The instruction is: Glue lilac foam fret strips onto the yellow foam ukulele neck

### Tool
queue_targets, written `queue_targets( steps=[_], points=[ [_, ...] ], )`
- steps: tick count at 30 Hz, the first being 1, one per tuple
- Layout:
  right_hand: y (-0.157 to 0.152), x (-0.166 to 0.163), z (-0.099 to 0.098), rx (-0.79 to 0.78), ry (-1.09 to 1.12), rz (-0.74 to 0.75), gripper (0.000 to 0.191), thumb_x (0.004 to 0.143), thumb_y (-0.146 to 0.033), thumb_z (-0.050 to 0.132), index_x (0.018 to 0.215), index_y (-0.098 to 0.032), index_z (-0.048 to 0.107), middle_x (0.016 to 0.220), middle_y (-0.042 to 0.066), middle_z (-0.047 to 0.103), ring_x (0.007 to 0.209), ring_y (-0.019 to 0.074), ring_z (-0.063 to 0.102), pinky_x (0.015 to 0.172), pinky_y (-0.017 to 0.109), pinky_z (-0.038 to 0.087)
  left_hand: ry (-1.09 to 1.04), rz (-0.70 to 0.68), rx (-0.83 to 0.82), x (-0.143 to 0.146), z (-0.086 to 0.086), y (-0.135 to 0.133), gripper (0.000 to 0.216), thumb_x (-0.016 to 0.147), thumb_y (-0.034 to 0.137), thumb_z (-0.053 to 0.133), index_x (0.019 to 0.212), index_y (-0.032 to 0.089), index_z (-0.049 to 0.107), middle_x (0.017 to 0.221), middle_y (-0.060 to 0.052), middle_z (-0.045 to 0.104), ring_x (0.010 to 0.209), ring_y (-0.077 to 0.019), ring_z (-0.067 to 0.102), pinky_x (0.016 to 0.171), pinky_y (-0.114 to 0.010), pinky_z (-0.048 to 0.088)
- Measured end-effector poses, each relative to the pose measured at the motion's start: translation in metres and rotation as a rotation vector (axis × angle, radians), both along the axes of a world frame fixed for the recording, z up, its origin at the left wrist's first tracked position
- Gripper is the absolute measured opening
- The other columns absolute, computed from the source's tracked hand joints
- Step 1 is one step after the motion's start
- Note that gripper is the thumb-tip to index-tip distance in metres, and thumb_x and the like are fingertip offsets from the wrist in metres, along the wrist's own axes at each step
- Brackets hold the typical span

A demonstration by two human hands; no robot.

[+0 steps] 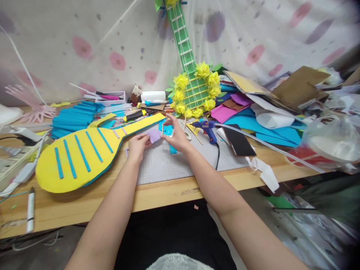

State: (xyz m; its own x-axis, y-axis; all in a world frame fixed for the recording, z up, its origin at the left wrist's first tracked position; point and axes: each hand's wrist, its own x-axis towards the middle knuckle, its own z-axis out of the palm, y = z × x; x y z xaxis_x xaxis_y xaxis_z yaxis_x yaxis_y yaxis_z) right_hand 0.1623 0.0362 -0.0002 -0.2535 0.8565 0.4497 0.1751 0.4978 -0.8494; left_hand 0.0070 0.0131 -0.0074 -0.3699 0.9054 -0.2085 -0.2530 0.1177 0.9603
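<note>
Pinching a small, wavy-edged light purple paper piece [154,135] between thumb and fingertips, the left hand [136,147] holds it above the grey gridded cutting mat [157,173] on the wooden bench [182,195]. The right hand [179,136] is spread in a curve, thumb and forefinger well apart, with the thumb just beside the purple piece's edge; whether they touch, I cannot tell.

To the left of the hands lies a yellow guitar-shaped cutout [75,165] with a blue edge, its body bearing five slanted blue strips [82,153] and its neck reaching behind the left hand. Bright blue scraps [168,130] lie on the mat near the right hand. Further right are a dark blue glue gun [207,128], with a translucent glue stick [261,149] running from its rear, and a black-screened phone [239,140]. Behind, a green guitar-shaped model [182,41] ringed with yellow paper flowers [203,69] leans upright against a flower-patterned curtain [118,41].
</note>
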Motion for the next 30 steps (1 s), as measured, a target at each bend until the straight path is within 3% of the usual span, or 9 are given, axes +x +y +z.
queue_targets(
  steps=[6, 23, 30],
  points=[
    [-0.007, -0.003, 0.003, 0.193, -0.307, 0.184, 0.078, 0.065, -0.014, 0.06, 0.136, -0.026, 0.031, 0.104, 0.005, 0.054, 0.099, 0.0232, 0.048, 0.094, 0.043, 0.035, 0.118, -0.18, -0.055, 0.001, 0.002, -0.006, 0.009, 0.056, 0.015, 0.068, 0.062, 0.01, 0.065, 0.052, -0.005, 0.062, 0.044, -0.0125, 0.057, 0.051, -0.026, 0.05],
    [0.0, -0.005, -0.002, 0.289, -0.546, 0.14, 0.082, 0.067, -0.01, 0.061, 0.14, -0.022, 0.024, 0.108, 0.008, 0.055, 0.097, 0.0228, 0.049, 0.086, 0.039, 0.039, 0.023, -0.233, -0.087, 0.003, 0.01, -0.007, 0.016, 0.055, 0.023, 0.065, 0.065, 0.01, 0.064, 0.059, -0.008, 0.065, 0.054, -0.0158, 0.062, 0.059, -0.029, 0.052],
    [-0.006, -0.009, 0.004, 0.329, -0.656, 0.097, 0.072, 0.074, -0.01, 0.051, 0.14, -0.02, 0.023, 0.106, 0.008, 0.057, 0.097, 0.0213, 0.048, 0.083, 0.037, 0.042, 0.119, -0.216, -0.037, 0.004, 0.003, -0.005, 0.028, 0.05, 0.026, 0.072, 0.072, 0.01, 0.066, 0.056, -0.003, 0.063, 0.051, -0.0126, 0.059, 0.059, -0.027, 0.05]
  ],
)
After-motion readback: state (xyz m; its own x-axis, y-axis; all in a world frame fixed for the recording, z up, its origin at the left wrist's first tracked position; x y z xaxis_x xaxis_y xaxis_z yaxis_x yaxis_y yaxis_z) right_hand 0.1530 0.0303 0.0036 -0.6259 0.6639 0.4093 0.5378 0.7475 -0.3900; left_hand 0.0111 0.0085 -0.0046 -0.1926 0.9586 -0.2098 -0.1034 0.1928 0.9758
